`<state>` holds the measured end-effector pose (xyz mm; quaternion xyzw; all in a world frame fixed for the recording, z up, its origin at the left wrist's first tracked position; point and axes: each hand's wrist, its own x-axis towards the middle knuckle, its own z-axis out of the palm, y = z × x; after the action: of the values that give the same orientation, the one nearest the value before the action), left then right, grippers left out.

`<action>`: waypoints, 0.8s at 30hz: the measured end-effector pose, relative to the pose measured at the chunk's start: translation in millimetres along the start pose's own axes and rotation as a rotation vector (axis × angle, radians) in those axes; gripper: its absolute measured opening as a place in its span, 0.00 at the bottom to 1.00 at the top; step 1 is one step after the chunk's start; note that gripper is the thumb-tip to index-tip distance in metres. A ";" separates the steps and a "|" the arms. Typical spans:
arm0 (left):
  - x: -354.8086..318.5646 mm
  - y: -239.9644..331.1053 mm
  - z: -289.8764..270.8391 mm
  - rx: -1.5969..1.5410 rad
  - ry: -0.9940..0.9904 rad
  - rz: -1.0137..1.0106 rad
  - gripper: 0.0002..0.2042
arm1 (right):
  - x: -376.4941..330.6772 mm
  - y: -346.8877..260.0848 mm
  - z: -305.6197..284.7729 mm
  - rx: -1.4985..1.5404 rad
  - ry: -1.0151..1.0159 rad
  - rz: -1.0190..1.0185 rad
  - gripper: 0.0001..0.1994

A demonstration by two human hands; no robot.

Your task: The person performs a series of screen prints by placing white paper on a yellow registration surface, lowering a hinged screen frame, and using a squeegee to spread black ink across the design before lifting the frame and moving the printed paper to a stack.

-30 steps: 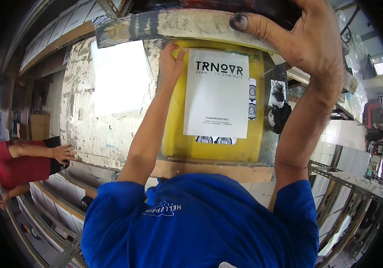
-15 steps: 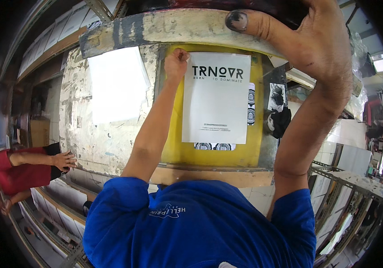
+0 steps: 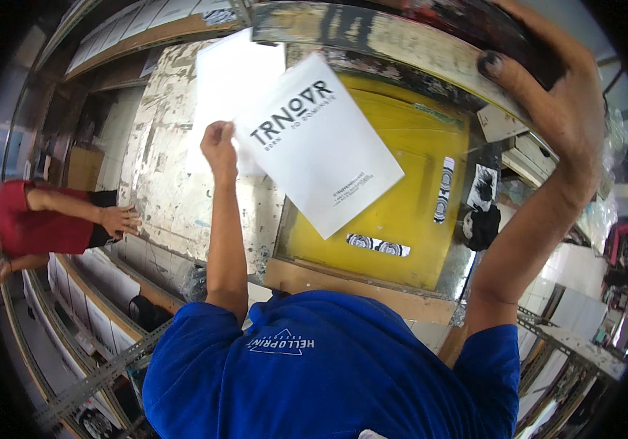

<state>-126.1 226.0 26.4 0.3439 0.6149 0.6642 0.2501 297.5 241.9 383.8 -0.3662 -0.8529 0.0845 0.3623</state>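
Note:
My left hand [image 3: 219,150] is closed in a pinch on one corner of a white printed sheet [image 3: 329,161]. The sheet bears black lettering and hangs tilted, partly over the yellow printing bed [image 3: 424,252]. Overhead, my right hand [image 3: 559,99] grips a wooden screen-printing frame [image 3: 372,36], which is raised along the far side of the bed. Its thumb, with a dark-stained tip, lies on the near face of the wood; the other fingers are mostly hidden. Left of the bed, a stack of white sheets [image 3: 237,73] lies on a paint-worn board [image 3: 160,132].
Two black-and-white patterned strips, one [image 3: 443,190] upright and another [image 3: 378,245] near the front, are on the bed. A black cloth wad [image 3: 481,227] sits at its right edge. At left, another person's hand [image 3: 120,221] rests on the board's edge. Metal shelving [image 3: 102,384] flanks me.
My left hand has lifted the printed sheet off the bed and swung it left, tilting it and baring the patterned strips. My right hand still holds the frame up.

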 end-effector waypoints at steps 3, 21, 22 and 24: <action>9.5 -18.1 -75.2 0.028 0.132 0.056 0.02 | -6.5 20.6 -9.9 -0.046 -0.114 0.140 0.32; 52.7 -15.6 -105.4 0.839 0.375 0.589 0.20 | -7.5 19.1 -9.5 -0.079 -0.136 0.135 0.34; 46.7 -14.8 -66.1 0.705 0.237 0.615 0.18 | -7.8 18.7 -9.6 -0.076 -0.128 0.134 0.34; 31.7 -15.5 -0.5 0.700 -0.031 0.571 0.17 | -7.8 16.6 -8.3 -0.056 -0.109 0.133 0.34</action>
<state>-148.1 251.5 15.9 0.5735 0.6791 0.4536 -0.0654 316.2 247.5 378.7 -0.4267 -0.8473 0.1043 0.2987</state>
